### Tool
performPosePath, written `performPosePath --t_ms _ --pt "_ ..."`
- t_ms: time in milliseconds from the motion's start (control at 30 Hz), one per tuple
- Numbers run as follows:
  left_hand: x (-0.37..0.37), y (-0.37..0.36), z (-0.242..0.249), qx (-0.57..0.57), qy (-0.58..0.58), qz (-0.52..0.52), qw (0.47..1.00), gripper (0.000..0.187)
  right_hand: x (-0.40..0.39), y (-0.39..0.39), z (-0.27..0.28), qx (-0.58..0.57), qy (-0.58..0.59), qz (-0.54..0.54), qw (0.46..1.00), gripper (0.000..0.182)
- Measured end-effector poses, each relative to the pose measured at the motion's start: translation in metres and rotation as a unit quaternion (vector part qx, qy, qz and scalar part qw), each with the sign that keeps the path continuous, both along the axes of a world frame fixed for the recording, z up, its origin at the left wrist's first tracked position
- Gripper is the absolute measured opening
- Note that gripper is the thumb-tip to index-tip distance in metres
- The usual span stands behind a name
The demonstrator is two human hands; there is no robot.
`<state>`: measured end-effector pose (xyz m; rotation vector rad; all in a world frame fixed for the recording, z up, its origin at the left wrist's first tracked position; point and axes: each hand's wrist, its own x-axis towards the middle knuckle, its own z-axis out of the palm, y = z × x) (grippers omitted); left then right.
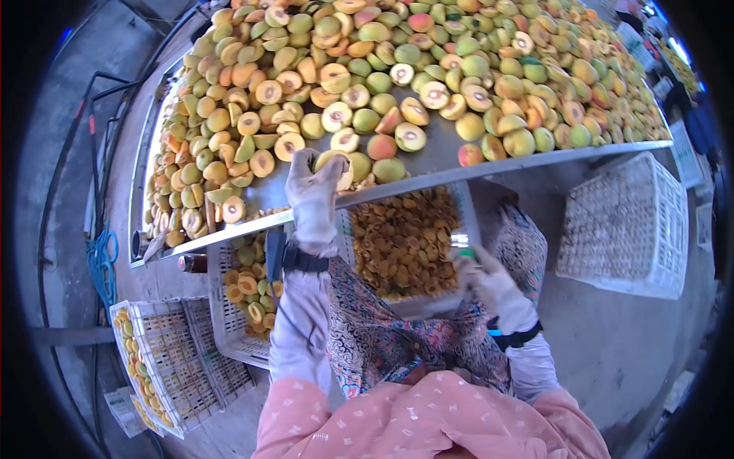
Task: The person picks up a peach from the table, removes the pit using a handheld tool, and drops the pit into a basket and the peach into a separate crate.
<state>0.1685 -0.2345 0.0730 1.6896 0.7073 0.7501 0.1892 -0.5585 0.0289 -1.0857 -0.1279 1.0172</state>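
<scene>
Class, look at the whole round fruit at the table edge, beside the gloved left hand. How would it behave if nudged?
The whole fruit looks round, so it would probably roll. It sits near the table rim, so a push might send it off. Its skin looks smooth, perhaps slippery against the gloved left hand.

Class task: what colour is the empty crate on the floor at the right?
White, seen in the head view: the crate.

Empty white crate (627,222) on floor at right – blue hose (102,264) coiled left, w/ black cables (92,115).
</scene>
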Motion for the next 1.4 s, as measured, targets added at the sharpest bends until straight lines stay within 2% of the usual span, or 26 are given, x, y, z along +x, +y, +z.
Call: performPosePath --t_ms 33,67,100,133,167,200,233,300,400,467,500,567,633,700,800,867,900,1033,1067,1100,1133,1200,1267,1333,1367,1400 --pt "-0.009 -0.018 0.005 -0.072 -0.056 -0.037 0.995 0.03 -0.016 0.018 0.01 -0.049 -0.019 -0.027 0.998 0.021" --pt "-0.019 -0.035 0.011 -0.142 -0.111 -0.073 0.981 0.03 -0.023 0.026 0.02 -0.088 -0.051 0.02 0.995 0.02" --pt "-0.028 -0.05 0.02 -0.145 -0.115 -0.08 0.979 0.03 -0.03 0.038 0.027 0.053 -0.05 0.039 0.997 0.018" --pt "-0.035 -0.065 0.03 -0.154 -0.056 -0.092 0.982 0.031 -0.032 0.047 0.045 -0.056 -0.36 0.066 0.929 0.014" --pt "-0.04 -0.076 0.037 -0.159 0.001 -0.102 0.982 0.035 -0.034 0.057 0.048 -0.028 -0.361 0.047 0.931 0.014" --pt "-0.041 -0.082 0.028 -0.158 -0.066 -0.153 0.973 0.043 -0.034 0.065 0.05 0.002 -0.363 0.029 0.931 0.015" --pt "-0.047 -0.095 0.045 -0.151 -0.064 -0.163 0.973 0.038 -0.038 0.068 0.057 0.001 -0.37 0.026 0.929 0.015" --pt "-0.059 -0.115 0.066 -0.141 -0.066 -0.176 0.972 0.033 -0.045 0.069 0.071 -0.085 -0.349 -0.038 0.932 0.025" --pt "-0.071 -0.126 0.073 -0.088 -0.066 -0.156 0.982 0.032 -0.051 0.062 0.079 -0.121 -0.353 -0.047 0.926 0.036" --pt "-0.075 -0.13 0.071 0.09 -0.046 -0.131 0.986 0.028 -0.06 0.058 0.089 -0.137 -0.366 -0.057 0.919 0.037" --pt "-0.077 -0.134 0.072 0.09 -0.05 -0.132 0.986 0.028 -0.065 0.057 0.095 -0.153 -0.375 -0.066 0.912 0.039" --pt "-0.078 -0.142 0.073 -0.044 -0.114 -0.104 0.987 0.024 -0.071 0.053 0.11 -0.187 -0.394 -0.063 0.898 0.039" --pt "-0.08 -0.142 0.068 -0.002 -0.126 -0.097 0.987 0.023 -0.075 0.055 0.114 -0.219 -0.412 -0.06 0.883 0.04" --pt "-0.079 -0.144 0.066 0.039 -0.138 -0.092 0.985 0.023 -0.079 0.058 0.11 -0.192 -0.376 -0.066 0.904 0.04" --pt "-0.078 -0.149 0.072 -0.014 -0.168 -0.102 0.98 0.026 -0.079 0.061 0.101 -0.14 -0.329 -0.058 0.932 0.037" --pt "-0.081 -0.156 0.09 -0.318 -0.19 -0.164 0.914 0.034 -0.078 0.061 0.089 -0.143 -0.33 -0.053 0.932 0.037" --pt "-0.082 -0.158 0.097 -0.35 -0.174 -0.158 0.907 0.041 -0.078 0.059 0.085 -0.149 -0.327 -0.044 0.932 0.036" --pt "-0.081 -0.153 0.097 -0.289 -0.157 -0.16 0.931 0.031 -0.082 0.059 0.106 -0.144 -0.317 -0.051 0.936 0.038" --pt "-0.08 -0.155 0.099 -0.29 -0.157 -0.16 0.931 0.031 -0.086 0.06 0.106 -0.055 -0.222 -0.052 0.972 0.039" --pt "-0.08 -0.158 0.102 -0.2 -0.121 -0.14 0.962 0.03 -0.089 0.061 0.107 0.035 -0.122 -0.051 0.991 0.043" --pt "-0.079 -0.16 0.104 -0.109 -0.081 -0.12 0.983 0.029 -0.087 0.056 0.113 0.034 -0.119 -0.052 0.991 0.043" --pt "-0.076 -0.152 0.097 -0.047 -0.108 -0.156 0.981 0.032 -0.08 0.041 0.135 -0.008 0.065 0.109 0.992 0.04" --pt "-0.076 -0.146 0.105 -0.386 -0.18 -0.264 0.865 0.035 -0.083 0.038 0.149 -0.017 -0.001 0.134 0.991 0.05" --pt "-0.076 -0.149 0.095 -0.427 -0.239 -0.249 0.836 0.037 -0.092 0.039 0.162 -0.023 -0.174 0.07 0.982 0.055" --pt "-0.076 -0.146 0.093 -0.399 -0.197 -0.247 0.861 0.036 -0.081 0.038 0.165 -0.044 -0.086 0.139 0.985 0.054" --pt "-0.075 -0.144 0.091 -0.371 -0.157 -0.244 0.882 0.036 -0.076 0.037 0.158 -0.046 -0.084 0.139 0.986 0.054"
